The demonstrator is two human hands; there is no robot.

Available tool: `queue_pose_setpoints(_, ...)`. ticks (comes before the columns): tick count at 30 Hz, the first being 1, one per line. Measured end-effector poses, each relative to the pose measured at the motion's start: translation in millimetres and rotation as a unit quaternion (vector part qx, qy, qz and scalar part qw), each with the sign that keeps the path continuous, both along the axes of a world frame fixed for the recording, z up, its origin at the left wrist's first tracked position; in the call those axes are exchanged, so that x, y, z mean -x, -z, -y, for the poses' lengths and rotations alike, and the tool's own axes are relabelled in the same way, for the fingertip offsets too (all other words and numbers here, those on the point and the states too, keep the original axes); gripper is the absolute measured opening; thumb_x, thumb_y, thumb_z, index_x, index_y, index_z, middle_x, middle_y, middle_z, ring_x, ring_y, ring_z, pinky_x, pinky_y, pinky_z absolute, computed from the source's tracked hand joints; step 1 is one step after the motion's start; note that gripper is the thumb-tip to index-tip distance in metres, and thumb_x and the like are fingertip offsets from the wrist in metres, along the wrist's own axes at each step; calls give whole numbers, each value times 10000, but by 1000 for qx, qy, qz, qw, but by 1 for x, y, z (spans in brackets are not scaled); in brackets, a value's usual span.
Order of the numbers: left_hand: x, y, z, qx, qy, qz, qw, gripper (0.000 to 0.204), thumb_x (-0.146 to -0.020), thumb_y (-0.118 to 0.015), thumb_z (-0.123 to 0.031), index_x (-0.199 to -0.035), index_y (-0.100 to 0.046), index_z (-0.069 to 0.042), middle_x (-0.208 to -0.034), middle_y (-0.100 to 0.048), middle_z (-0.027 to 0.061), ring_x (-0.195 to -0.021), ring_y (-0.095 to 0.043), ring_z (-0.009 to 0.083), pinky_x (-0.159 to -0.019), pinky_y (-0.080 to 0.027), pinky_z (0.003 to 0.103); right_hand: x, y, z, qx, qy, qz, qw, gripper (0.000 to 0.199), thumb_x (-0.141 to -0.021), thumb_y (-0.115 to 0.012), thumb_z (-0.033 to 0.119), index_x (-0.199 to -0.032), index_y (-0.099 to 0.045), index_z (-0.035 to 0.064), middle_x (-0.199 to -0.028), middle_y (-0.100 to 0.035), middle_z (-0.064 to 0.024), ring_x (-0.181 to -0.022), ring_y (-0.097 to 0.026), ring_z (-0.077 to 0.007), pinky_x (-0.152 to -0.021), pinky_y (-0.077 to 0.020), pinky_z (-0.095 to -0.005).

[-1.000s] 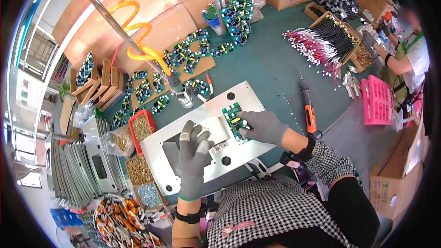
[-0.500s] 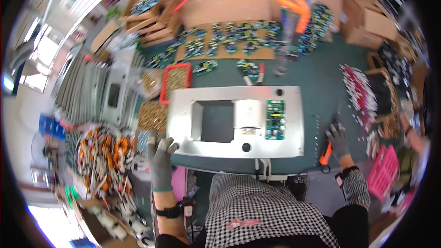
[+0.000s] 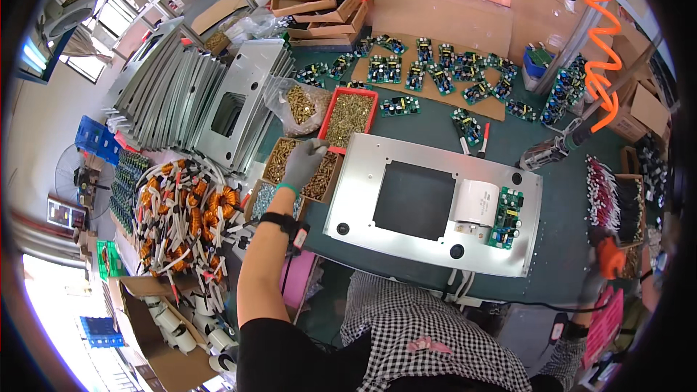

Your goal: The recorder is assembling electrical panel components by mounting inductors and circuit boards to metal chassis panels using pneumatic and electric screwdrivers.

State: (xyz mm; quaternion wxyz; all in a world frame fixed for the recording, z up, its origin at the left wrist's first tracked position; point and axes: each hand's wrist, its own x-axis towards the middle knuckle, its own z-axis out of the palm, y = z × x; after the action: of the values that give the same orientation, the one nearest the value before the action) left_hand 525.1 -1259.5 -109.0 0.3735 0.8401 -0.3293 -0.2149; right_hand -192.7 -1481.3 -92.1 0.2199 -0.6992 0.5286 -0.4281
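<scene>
My left hand [image 3: 303, 165], in a grey glove, is over the cardboard box of brass-coloured fasteners [image 3: 319, 183], its fingers curled together by the corner of the red bin [image 3: 371, 112]. Whatever its fingertips may hold is hidden. At the far right, my right hand [image 3: 594, 276] is smeared by motion, with an orange-handled tool [image 3: 611, 258] in it; the tool's exact kind does not show. Between the hands lies a silver metal panel [image 3: 356, 196] with a square cutout. It bears a white cylindrical part [image 3: 477, 202] and a green circuit board [image 3: 507, 218].
Metal panels [image 3: 163, 101] stand stacked at the left, behind orange wired coils [image 3: 192, 210]. Circuit boards [image 3: 385, 69] lie on cardboard at the back. A power screwdriver [image 3: 548, 152] hangs from an orange coiled hose [image 3: 606, 51]. Red and white leads [image 3: 601, 189] lie at the right.
The view has turned, so the bench appears shifted. My left hand has gone from the panel's near left corner to the fastener box. My right hand has moved right with the orange-handled tool.
</scene>
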Motion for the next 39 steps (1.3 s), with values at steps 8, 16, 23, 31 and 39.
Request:
queue_pose_setpoints(8, -52, 28, 125, -124, 200, 184, 954, 226, -842, -564, -204, -1049, -627, -137, -1042, -606, 130, -1000, -570, 322, -865, -447, 395, -48, -143, -101, 151, 75, 207, 964, 355, -847, -550, 201, -1114, -452, -10, -1042, -499, -76, -995, -467, -167, -890, -349, -282)
queue_pose_setpoints(16, -71, 48, 128, -116, 262, 171, 943, 217, -819, -598, -165, -1032, -610, -121, -1041, -592, 137, -1009, -548, 339, -844, -444, 412, -184, -224, -151, 194, -105, 282, 934, 416, -785, -605, 349, -977, -420, 29, -918, -429, -56, -866, -423, -157, -785, -327, -264)
queue_pose_setpoints(23, -79, 28, 128, -87, 129, 124, 980, 152, -860, -555, -164, -964, -630, -83, -861, -649, 133, -823, -622, 294, -728, -494, 377, -241, -239, -130, 153, -147, 329, 920, 505, -731, -653, 478, -858, -392, 64, -809, -369, -40, -753, -384, -149, -692, -307, -248)
queue_pose_setpoints(31, 26, -59, 86, 284, 122, -654, 690, 197, -911, -539, -169, -1057, -504, -41, -890, -512, 23, -735, -534, 84, -631, -494, 182, -273, -235, -89, 209, -290, 336, 871, 607, -759, -603, 323, -1229, -381, 10, -903, -416, -91, -737, -434, -174, -622, -394, -304)
queue_pose_setpoints(39, 197, -94, 73, 129, 233, -745, 612, 265, -888, -587, -221, -1074, -493, -58, -975, -550, 35, -782, -611, 79, -617, -531, 185, -290, -215, -85, 154, -455, 415, 773, 644, -760, -638, 199, -1300, -356, -12, -1110, -469, -175, -669, -570, -197, -514, -483, -328)
